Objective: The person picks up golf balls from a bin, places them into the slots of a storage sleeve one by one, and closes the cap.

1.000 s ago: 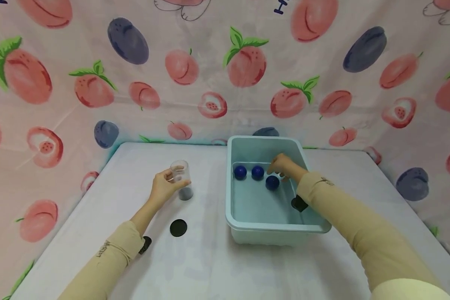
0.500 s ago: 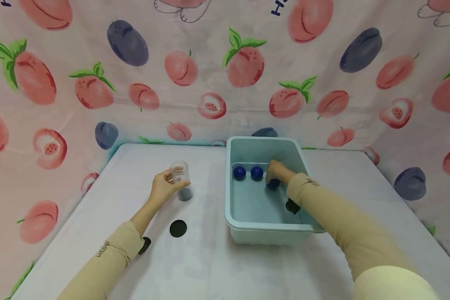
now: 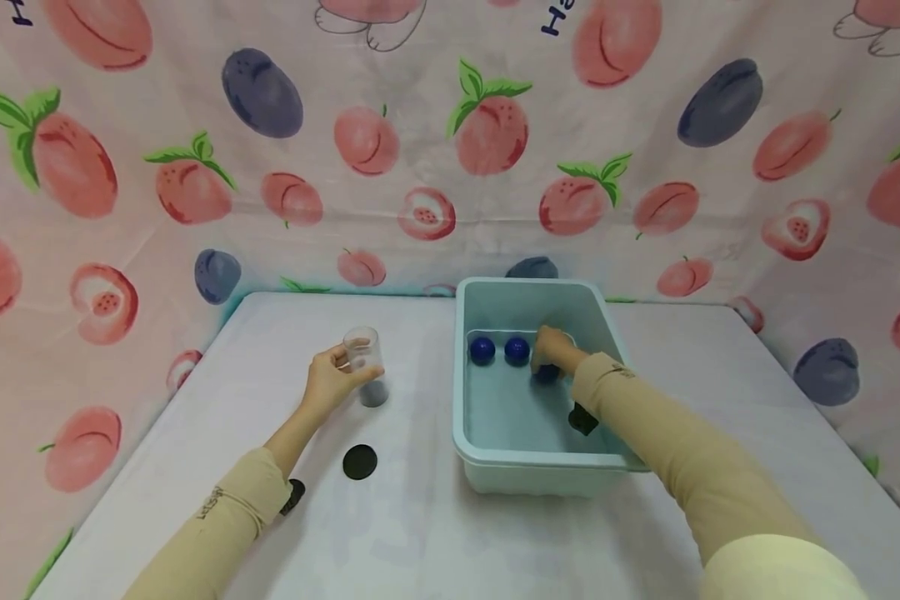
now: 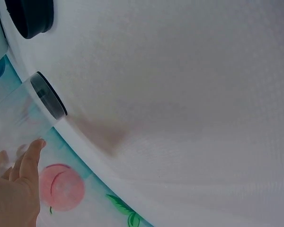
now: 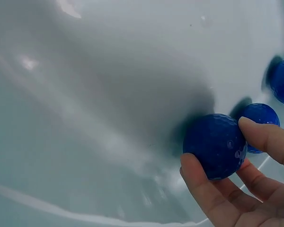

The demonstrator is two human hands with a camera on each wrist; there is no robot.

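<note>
Toward the left of the table, my left hand [image 3: 328,385] grips a clear, tube-like cup [image 3: 363,357] with a dark base, thumb on its near side. In the left wrist view the dark base [image 4: 48,94] is close to the white tabletop; whether it touches I cannot tell. A round black lid [image 3: 360,462] lies nearer the front. Inside the pale blue bin [image 3: 525,457], my right hand [image 3: 557,350] holds a dimpled blue golf ball [image 5: 215,145] between thumb and fingers. Two more blue balls sit beside it, the middle ball [image 3: 517,351] and the left ball [image 3: 482,350].
The bin's walls rise around my right hand, and my right sleeve [image 3: 660,433] crosses its right rim. White cloth [image 3: 420,533] covers the table. A fruit-printed curtain [image 3: 435,150] hangs along the back and sides.
My right hand has come down and slightly left onto the nearest golf ball and taken hold of it. My left hand keeps its grip on the cup, with no clear movement.
</note>
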